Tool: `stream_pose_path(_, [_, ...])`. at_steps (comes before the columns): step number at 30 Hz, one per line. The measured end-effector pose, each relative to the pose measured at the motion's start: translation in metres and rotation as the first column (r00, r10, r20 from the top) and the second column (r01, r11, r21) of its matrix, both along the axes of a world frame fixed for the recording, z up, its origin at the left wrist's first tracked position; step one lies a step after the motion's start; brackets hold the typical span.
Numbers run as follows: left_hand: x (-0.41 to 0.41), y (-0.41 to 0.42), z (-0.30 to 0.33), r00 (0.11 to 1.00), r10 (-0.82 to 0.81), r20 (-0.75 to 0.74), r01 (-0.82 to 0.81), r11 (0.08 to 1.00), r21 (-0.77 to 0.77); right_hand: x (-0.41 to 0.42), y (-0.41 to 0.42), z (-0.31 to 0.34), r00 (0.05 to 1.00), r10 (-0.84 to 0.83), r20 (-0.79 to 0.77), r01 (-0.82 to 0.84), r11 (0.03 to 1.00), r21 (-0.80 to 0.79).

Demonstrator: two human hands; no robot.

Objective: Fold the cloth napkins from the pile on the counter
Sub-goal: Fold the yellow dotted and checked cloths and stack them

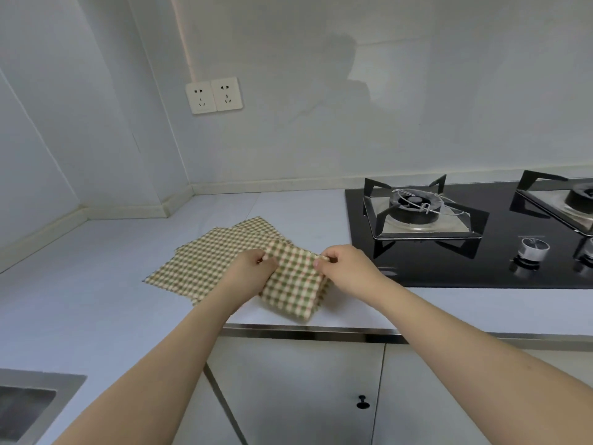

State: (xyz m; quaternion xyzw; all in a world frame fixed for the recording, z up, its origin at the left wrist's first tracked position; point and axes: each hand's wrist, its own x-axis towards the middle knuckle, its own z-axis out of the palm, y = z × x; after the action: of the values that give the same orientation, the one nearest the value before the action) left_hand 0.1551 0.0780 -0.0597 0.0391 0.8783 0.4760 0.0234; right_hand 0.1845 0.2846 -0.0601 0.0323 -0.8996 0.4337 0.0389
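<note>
A pile of flat green-and-cream checked napkins (205, 258) lies on the pale counter (96, 284), left of the stove. On its right side sits a folded checked napkin (293, 284), reaching almost to the counter's front edge. My left hand (252, 271) pinches the folded napkin's far left corner. My right hand (345, 268) pinches its far right corner. Both hands hold the top edge slightly raised. The left hand and forearm hide part of the pile.
A black glass gas hob (465, 261) with two burners and knobs (532, 248) lies right of the napkins. A sink (29, 409) is at the lower left. Wall sockets (213, 95) are behind. Cabinet doors with a knob (362, 401) are below the counter edge.
</note>
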Motion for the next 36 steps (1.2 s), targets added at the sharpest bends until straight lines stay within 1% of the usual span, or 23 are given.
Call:
stream_pose_path(2, [-0.009, 0.011, -0.006, 0.999, -0.010, -0.047, 0.005, 0.994, -0.111, -0.015, 0.007, -0.002, 0.999, -0.017, 0.043, 0.013, 0.997, 0.071])
stream_pose_path(4, [-0.014, 0.017, -0.012, 0.995, -0.036, -0.089, 0.011, 0.963, -0.268, -0.025, 0.011, -0.006, 0.995, -0.051, 0.089, 0.032, 0.979, 0.202])
stream_pose_path(6, [-0.019, 0.019, -0.020, 0.993, -0.062, -0.104, 0.019, 0.926, -0.377, -0.032, 0.013, -0.012, 0.991, -0.061, 0.123, 0.017, 0.943, 0.333])
stream_pose_path(8, [-0.019, 0.022, -0.027, 0.991, -0.073, -0.116, 0.015, 0.901, -0.434, -0.033, 0.013, -0.017, 0.992, -0.054, 0.112, 0.002, 0.906, 0.423])
stream_pose_path(12, [-0.015, 0.027, -0.032, 0.978, -0.057, -0.201, -0.063, 0.838, -0.543, -0.037, 0.017, -0.020, 0.999, -0.042, 0.022, 0.024, 0.847, 0.530])
stream_pose_path(15, [-0.016, 0.029, -0.035, 0.977, -0.047, -0.207, -0.080, 0.820, -0.567, -0.039, 0.022, -0.021, 0.999, -0.037, 0.017, 0.021, 0.831, 0.556])
stream_pose_path(18, [-0.016, 0.030, -0.038, 0.980, -0.048, -0.192, -0.071, 0.820, -0.568, -0.039, 0.022, -0.023, 0.999, -0.020, 0.029, -0.003, 0.775, 0.632])
stream_pose_path(20, [-0.013, 0.029, -0.037, 0.982, -0.044, -0.185, -0.068, 0.827, -0.558, -0.040, 0.022, -0.023, 0.998, -0.010, 0.062, -0.033, 0.754, 0.656])
stream_pose_path(21, [-0.009, 0.029, -0.036, 0.975, -0.037, -0.217, -0.094, 0.822, -0.561, -0.040, 0.022, -0.022, 0.997, -0.010, 0.082, -0.046, 0.754, 0.655])
stream_pose_path(22, [-0.004, 0.029, -0.037, 0.953, -0.027, -0.303, -0.159, 0.807, -0.569, -0.041, 0.022, -0.021, 0.995, -0.011, 0.096, -0.054, 0.758, 0.650])
stream_pose_path(23, [0.004, 0.029, -0.039, 0.909, -0.019, -0.417, -0.242, 0.789, -0.564, -0.041, 0.021, -0.020, 0.994, -0.014, 0.106, -0.058, 0.762, 0.644])
stream_pose_path(25, [0.025, 0.036, -0.041, 0.785, -0.022, -0.619, -0.369, 0.786, -0.496, -0.042, 0.019, -0.017, 0.992, -0.028, 0.123, -0.057, 0.769, 0.637])
stream_pose_path(26, [0.036, 0.042, -0.041, 0.742, -0.040, -0.669, -0.382, 0.796, -0.471, -0.043, 0.018, -0.016, 0.990, -0.037, 0.135, -0.057, 0.771, 0.634])
stream_pose_path(27, [0.043, 0.047, -0.044, 0.718, -0.069, -0.693, -0.376, 0.799, -0.470, -0.044, 0.016, -0.015, 0.988, -0.048, 0.148, -0.057, 0.772, 0.633])
stream_pose_path(31, [0.057, 0.069, -0.050, 0.706, -0.138, -0.695, -0.380, 0.753, -0.536, -0.045, 0.012, -0.012, 0.979, -0.086, 0.182, -0.053, 0.764, 0.643])
stream_pose_path(33, [0.056, 0.073, -0.048, 0.708, -0.165, -0.686, -0.396, 0.712, -0.580, -0.045, 0.011, -0.012, 0.977, -0.104, 0.189, -0.047, 0.754, 0.656])
stream_pose_path(36, [0.055, 0.074, -0.045, 0.735, -0.195, -0.649, -0.401, 0.647, -0.648, -0.043, 0.009, -0.013, 0.975, -0.126, 0.181, -0.030, 0.737, 0.675])
